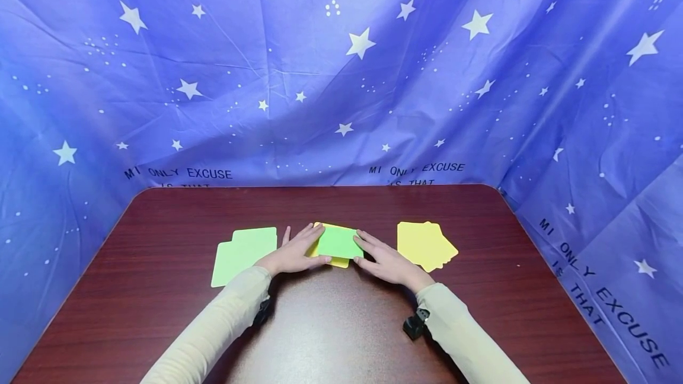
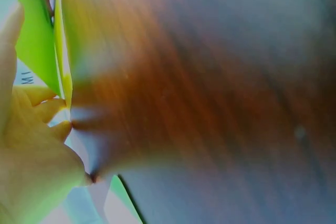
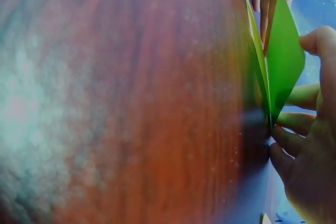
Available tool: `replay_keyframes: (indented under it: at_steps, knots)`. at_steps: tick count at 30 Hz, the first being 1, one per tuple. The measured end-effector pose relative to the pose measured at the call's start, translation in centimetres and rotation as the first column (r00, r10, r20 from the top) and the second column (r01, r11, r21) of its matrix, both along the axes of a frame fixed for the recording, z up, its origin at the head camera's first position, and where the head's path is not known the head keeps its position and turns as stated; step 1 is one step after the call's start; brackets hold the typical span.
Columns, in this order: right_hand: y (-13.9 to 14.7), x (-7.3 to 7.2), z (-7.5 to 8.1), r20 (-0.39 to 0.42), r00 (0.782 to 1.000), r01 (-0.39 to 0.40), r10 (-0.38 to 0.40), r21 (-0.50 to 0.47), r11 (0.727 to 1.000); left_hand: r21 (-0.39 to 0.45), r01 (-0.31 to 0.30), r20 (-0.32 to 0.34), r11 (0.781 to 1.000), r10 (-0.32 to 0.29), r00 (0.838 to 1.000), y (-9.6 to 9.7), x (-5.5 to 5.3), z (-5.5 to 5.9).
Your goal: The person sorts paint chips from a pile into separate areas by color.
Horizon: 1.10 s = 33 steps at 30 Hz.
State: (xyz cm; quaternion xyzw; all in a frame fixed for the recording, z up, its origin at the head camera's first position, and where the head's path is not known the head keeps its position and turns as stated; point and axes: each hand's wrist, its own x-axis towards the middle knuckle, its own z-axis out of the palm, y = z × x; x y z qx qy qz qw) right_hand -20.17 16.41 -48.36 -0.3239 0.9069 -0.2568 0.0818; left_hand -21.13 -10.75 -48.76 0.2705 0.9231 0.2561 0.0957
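Observation:
A bright green card (image 1: 340,242) is held between both hands over the middle of the table. My left hand (image 1: 292,255) grips its left side, thumb at the near corner and fingers at the far one. On the other side my right hand (image 1: 392,261) holds the right edge the same way. Beneath it, partly covered, lies a yellow card (image 1: 340,263); how many are there I cannot tell. In the right wrist view the green card (image 3: 285,56) tilts, its near edge raised off the yellow below. The left wrist view shows the green card (image 2: 35,35) beside the left thumb.
Light green cards (image 1: 246,253) lie overlapped left of the hands, close to the left forearm. A fanned pile of yellow cards (image 1: 423,244) is to the right. The dark red wooden table (image 1: 341,203) ends at a blue star-printed curtain (image 1: 309,64).

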Motion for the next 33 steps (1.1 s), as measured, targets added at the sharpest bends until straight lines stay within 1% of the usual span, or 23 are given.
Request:
replay_keyframes:
  at_steps: [4, 8, 13, 16, 18, 19, 21, 23, 24, 25, 26, 28, 31, 33]
  knots:
    - [-0.1, 0.0, 0.0, 0.009, 1.0, 0.006, -0.005, -0.062, 0.998, 0.02, 0.004, 0.018, 1.0, -0.004, 1.0, 0.1, 0.0, 0.3]
    - [-0.1, 0.0, -0.2, 0.02, 1.0, 0.019, -0.016, -0.141, 0.99, 0.053, 0.0, 0.037, 0.999, -0.002, 0.999, 0.1, 0.1, 0.5]
    - [-0.2, 0.0, -0.4, 0.028, 0.999, 0.038, -0.033, -0.213, 0.976, 0.122, -0.006, 0.052, 0.992, 0.0, 0.999, 0.0, 0.0, 0.5]
    - [-0.4, -0.1, -0.5, 0.029, 0.998, 0.066, -0.06, -0.265, 0.962, 0.172, -0.011, 0.06, 0.985, 0.0, 0.998, -0.1, -0.1, 0.4]
    - [-0.6, -0.1, -0.5, 0.072, 0.993, 0.108, -0.089, -0.336, 0.935, 0.207, -0.014, 0.063, 0.978, 0.001, 0.998, -0.1, 0.0, 0.5]
    - [-0.7, -0.1, -0.4, 0.103, 0.989, 0.134, -0.102, -0.384, 0.913, 0.22, -0.014, 0.061, 0.975, 0.0, 0.998, -0.2, 0.0, 0.5]
    - [-0.9, -0.2, -0.4, 0.167, 0.98, 0.179, -0.111, -0.481, 0.858, 0.245, -0.014, 0.052, 0.97, 0.001, 0.999, -0.2, 0.0, 0.6]
    - [-1.0, -0.1, -0.2, 0.218, 0.97, 0.214, -0.109, -0.55, 0.807, 0.271, -0.015, 0.046, 0.963, 0.002, 0.999, -0.2, 0.1, 0.7]
    - [-1.1, -0.1, -0.1, 0.227, 0.968, 0.222, -0.108, -0.569, 0.792, 0.283, -0.015, 0.046, 0.959, 0.002, 0.999, -0.2, 0.1, 0.8]
    - [-1.1, -0.1, 0.0, 0.234, 0.967, 0.226, -0.106, -0.579, 0.783, 0.294, -0.012, 0.043, 0.956, -0.001, 0.999, -0.2, 0.2, 0.9]
    - [-1.1, -0.1, 0.0, 0.226, 0.968, 0.224, -0.11, -0.576, 0.786, 0.3, -0.008, 0.038, 0.954, -0.004, 0.999, -0.2, 0.2, 1.1]
    - [-1.1, 0.0, 0.1, 0.185, 0.973, 0.216, -0.136, -0.54, 0.814, 0.296, 0.007, 0.022, 0.955, -0.014, 1.0, -0.2, 0.3, 1.4]
    - [-1.0, 0.0, 0.1, 0.093, 0.981, 0.194, -0.171, -0.479, 0.856, 0.273, 0.043, -0.025, 0.961, -0.037, 0.999, -0.1, 0.5, 1.8]
    - [-0.9, 0.0, 0.2, 0.02, 0.984, 0.169, -0.179, -0.449, 0.877, 0.256, 0.061, -0.059, 0.965, -0.047, 0.997, -0.1, 0.5, 1.9]
